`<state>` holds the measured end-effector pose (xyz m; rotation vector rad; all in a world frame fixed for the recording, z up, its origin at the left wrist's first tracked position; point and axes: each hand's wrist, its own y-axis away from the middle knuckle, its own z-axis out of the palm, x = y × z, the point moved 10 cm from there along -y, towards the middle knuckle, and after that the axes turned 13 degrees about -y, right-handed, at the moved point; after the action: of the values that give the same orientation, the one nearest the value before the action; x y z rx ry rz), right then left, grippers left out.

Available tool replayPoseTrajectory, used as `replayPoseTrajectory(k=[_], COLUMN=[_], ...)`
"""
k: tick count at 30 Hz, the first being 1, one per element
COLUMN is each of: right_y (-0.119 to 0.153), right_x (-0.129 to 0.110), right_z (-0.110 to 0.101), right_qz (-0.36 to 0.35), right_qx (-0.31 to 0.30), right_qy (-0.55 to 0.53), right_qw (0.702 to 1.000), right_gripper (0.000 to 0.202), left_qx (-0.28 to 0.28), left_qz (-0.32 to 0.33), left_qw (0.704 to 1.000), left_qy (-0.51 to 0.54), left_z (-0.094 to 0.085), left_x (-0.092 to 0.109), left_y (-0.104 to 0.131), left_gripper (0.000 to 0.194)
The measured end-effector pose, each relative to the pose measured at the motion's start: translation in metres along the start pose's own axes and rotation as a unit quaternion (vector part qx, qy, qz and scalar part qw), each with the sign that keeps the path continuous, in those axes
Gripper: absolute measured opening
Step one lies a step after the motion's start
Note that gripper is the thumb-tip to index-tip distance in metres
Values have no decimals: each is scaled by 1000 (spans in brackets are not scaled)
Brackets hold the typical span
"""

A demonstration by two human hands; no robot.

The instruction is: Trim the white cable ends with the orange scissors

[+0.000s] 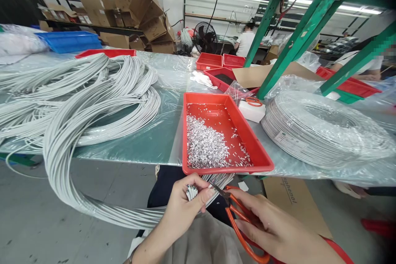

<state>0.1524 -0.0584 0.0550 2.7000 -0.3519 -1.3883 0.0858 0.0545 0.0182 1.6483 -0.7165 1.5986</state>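
My left hand (187, 202) is closed around a bundle of white cables, whose cut ends (191, 192) stick out of the fist. Thumb and forefinger pinch near the tips of orange-handled scissors (241, 218). The fingers of my right hand (269, 225) are in the scissors' handles, and the dark blades reach left to the pinching fingertips. Any single wire between the blades is too small to make out. Just beyond the hands, a red tray (250, 136) holds a heap of small silvery pieces (206, 142). The white cable coil (62, 152) hangs over the table's front edge at the left.
More coiled cable (136, 111) lies on the green table (154, 144). A wrapped cable roll (321, 132) sits at the right, near a white box (252, 111) with other scissors. Green metal posts (297, 45) rise beyond. A person (246, 41) is at the back near a fan (205, 38).
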Motion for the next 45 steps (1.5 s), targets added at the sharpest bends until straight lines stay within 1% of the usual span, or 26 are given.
replayPoseTrajectory(k=[5, 8, 11, 15, 20, 23, 25, 28, 30, 33, 35, 36, 38, 39, 40, 41, 42, 43, 45], right_y=[2, 0, -1, 1, 6, 5, 1, -5, -8, -10, -10, -9, -4, 1, 7, 12, 15, 16, 12], right_x=[-3, -5, -4, -4, -2, -4, -7, -12, -15, -13, -5, 0, 13, 20, 28, 33, 36, 35, 28], right_z=[-2, -3, -2, -4, -4, -5, -6, -5, -3, -1, -2, -6, -22, -32, -40, -43, -43, -39, -23], right_qz=[-2, -6, 5, 8, 11, 14, 21, 48, 65, 65, 52, 39, 5, -12, -24, -30, -31, -25, 10], right_qx=[4, -1, -16, -26, -33, -31, -26, -31, -32, -7, 30, 62, 155, 210, 252, 275, 280, 267, 204], right_qy=[41, 48, 60, 75, 84, 84, 87, 103, 108, 95, 65, 35, -60, -117, -165, -197, -206, -193, -116], right_qw=[999, 999, 998, 997, 996, 996, 996, 993, 992, 993, 996, 997, 986, 971, 953, 941, 937, 944, 972], right_gripper=[39, 39, 36, 37, 35, 31, 32, 38, 40, 42, 44, 44, 42, 40, 40, 41, 45, 51, 61], left_qx=[17, 14, -8, -45, -81, -106, -95, -53, -35, -22, -13, -14, -27, -34, -36, -33, -25, -17, -7], left_qz=[-1, -30, -40, -10, -12, -12, -7, 5, 14, 17, 18, 21, 27, 25, 20, 10, 1, -7, -14], left_qw=[1000, 999, 998, 996, 994, 992, 994, 998, 999, 999, 1000, 1000, 999, 999, 999, 999, 999, 1000, 1000], left_qy=[8, 21, 42, 71, 75, 65, 59, 45, 37, 24, 16, 13, 10, 12, 14, 17, 20, 20, 16], left_z=[-2, -1, 2, 5, 8, 12, 10, 4, 2, 1, 0, 0, 3, 3, 3, 2, 0, -3, -5], left_x=[-6, -14, -17, -13, -10, -7, -7, -7, -7, -4, -1, 1, 4, 4, 3, 1, 0, -2, -3], left_y=[0, -1, -1, 0, 2, 2, 1, -1, -1, 0, 1, 1, 3, 3, 2, 2, 0, -1, -3], left_gripper=[24, 29, 32, 33, 34, 35, 35, 32, 29, 26, 22, 21, 22, 23, 25, 27, 28, 30, 31])
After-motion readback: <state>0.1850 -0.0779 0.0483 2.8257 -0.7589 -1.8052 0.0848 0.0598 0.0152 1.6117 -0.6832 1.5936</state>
